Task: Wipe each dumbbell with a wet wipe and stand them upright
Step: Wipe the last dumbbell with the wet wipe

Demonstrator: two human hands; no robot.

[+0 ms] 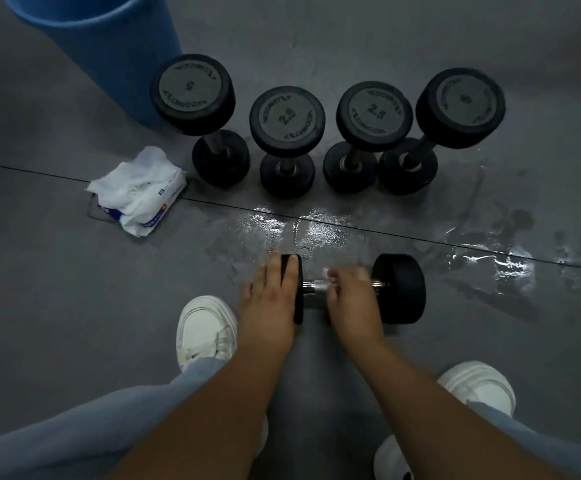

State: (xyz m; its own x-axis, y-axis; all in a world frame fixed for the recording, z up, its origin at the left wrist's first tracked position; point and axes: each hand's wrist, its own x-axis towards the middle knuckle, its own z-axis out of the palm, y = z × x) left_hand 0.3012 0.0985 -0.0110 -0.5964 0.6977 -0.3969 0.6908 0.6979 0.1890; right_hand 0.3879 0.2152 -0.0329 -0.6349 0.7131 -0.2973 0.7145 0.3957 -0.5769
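A black dumbbell [400,289] lies on its side on the grey floor in front of me. My left hand [271,299] rests on its left weight, fingers laid over the top. My right hand [351,299] is curled over the metal handle, holding a white wet wipe [327,273] against it. Several black dumbbells stand upright in a row behind: a large one [192,93] at the left, two marked 2.5 [287,117] [374,114], and a large one [460,105] at the right.
A blue bucket [109,50] stands at the back left. An open pack of wet wipes [140,195] lies left of the row. Wet patches [316,230] shine on the floor behind the lying dumbbell. My white shoes [206,327] [479,386] flank my arms.
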